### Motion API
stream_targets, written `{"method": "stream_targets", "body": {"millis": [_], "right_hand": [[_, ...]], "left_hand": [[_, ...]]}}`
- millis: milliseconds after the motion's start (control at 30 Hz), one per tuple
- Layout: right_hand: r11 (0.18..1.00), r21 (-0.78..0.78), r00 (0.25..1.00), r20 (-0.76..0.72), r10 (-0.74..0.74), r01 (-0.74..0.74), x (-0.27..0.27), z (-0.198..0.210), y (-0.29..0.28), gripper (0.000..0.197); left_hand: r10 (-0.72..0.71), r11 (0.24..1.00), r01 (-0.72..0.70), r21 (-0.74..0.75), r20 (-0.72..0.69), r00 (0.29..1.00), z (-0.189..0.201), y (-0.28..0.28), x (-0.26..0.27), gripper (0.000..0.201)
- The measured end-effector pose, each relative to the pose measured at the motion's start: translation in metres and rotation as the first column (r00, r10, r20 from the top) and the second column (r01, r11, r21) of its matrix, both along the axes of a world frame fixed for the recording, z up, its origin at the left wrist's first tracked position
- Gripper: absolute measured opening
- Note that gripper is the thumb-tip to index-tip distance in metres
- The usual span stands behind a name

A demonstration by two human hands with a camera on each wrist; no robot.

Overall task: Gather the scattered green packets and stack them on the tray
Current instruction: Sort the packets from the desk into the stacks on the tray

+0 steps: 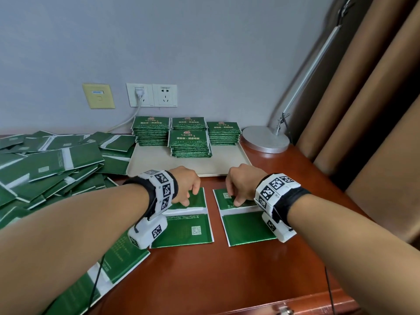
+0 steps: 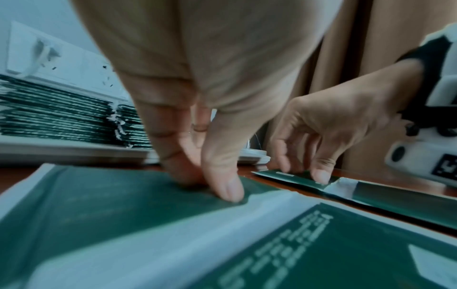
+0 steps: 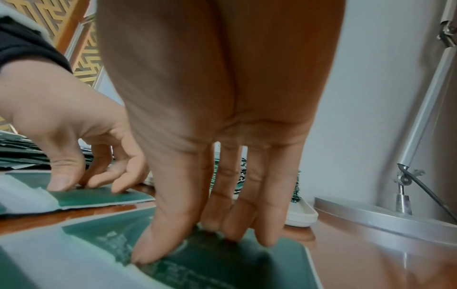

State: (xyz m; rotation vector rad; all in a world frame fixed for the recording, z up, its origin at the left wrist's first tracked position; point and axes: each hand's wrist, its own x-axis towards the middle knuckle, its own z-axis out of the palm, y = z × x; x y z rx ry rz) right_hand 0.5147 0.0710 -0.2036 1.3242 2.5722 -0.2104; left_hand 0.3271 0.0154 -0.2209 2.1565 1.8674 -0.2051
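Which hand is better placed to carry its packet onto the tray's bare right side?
Probably the right hand: its packet lies nearer the tray's bare right part; the left hand sits further left.

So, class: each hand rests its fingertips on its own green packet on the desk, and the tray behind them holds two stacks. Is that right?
Not quite. The left hand and right hand do each touch a separate green packet, but the head view shows four stacks on the tray, not two.
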Motion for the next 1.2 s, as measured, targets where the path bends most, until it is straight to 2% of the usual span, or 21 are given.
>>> {"method": "stream_targets", "body": {"millis": [100, 233, 633, 833, 967, 1200], "right_hand": [[1.000, -0.011, 0.999, 0.046, 0.012, -0.012, 0.000, -0.001, 0.006, 0.044], [0.999, -0.030, 0.996, 0.080, 0.036, -0.033, -0.002, -0.003, 0.013, 0.058], [0.998, -0.068, 0.991, 0.135, 0.026, -0.016, -0.004, -0.008, 0.024, 0.064], [0.996, -0.084, 0.991, 0.130, 0.021, -0.010, -0.007, -0.007, 0.023, 0.070], [0.995, -0.096, 0.993, 0.119, 0.024, -0.012, -0.008, -0.005, 0.019, 0.067], [0.996, -0.060, 0.997, 0.027, 0.066, -0.064, -0.003, -0.001, 0.002, 0.044]], "left_hand": [[-0.052, 0.998, 0.049, -0.032, -0.131, 0.990, 0.002, 0.006, 0.005, 0.037], [-0.106, 0.993, 0.094, -0.069, -0.203, 0.973, 0.004, 0.012, 0.007, 0.042], [-0.056, 0.995, 0.033, -0.093, -0.257, 0.965, 0.007, 0.014, 0.007, 0.071], [-0.039, 0.997, 0.019, -0.068, -0.308, 0.950, 0.004, 0.017, 0.002, 0.076], [-0.026, 0.998, 0.010, -0.054, -0.305, 0.952, 0.002, 0.015, 0.003, 0.076], [-0.002, 1.000, 0.001, -0.004, -0.232, 0.973, 0.005, 0.006, 0.004, 0.072]]}}
